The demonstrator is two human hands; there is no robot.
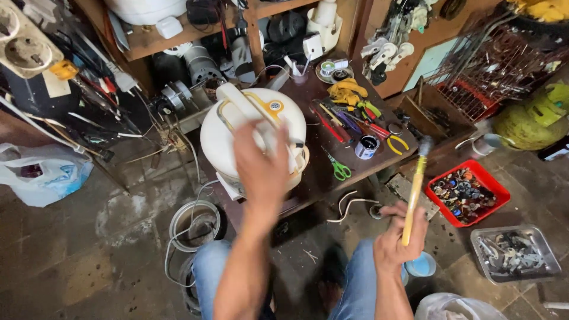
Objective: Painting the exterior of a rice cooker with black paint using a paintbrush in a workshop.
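To my right on the floor, a red square plastic tray (499, 191) holds a heap of small mixed parts, and nearer, a shallow metal tray (548, 253) holds grey metal pieces. My right hand (396, 237) is closed around a yellow-handled paintbrush (415, 192), bristles pointing up and away. My left hand (259, 166) reaches, blurred, over the white round rice cooker (228, 133) on the dark wooden table (323, 178); I cannot tell whether its fingers are gripping. The brush is right of the cooker, well apart.

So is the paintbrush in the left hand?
No, the right hand grips the paintbrush, while the left hand rests on the white cooker.
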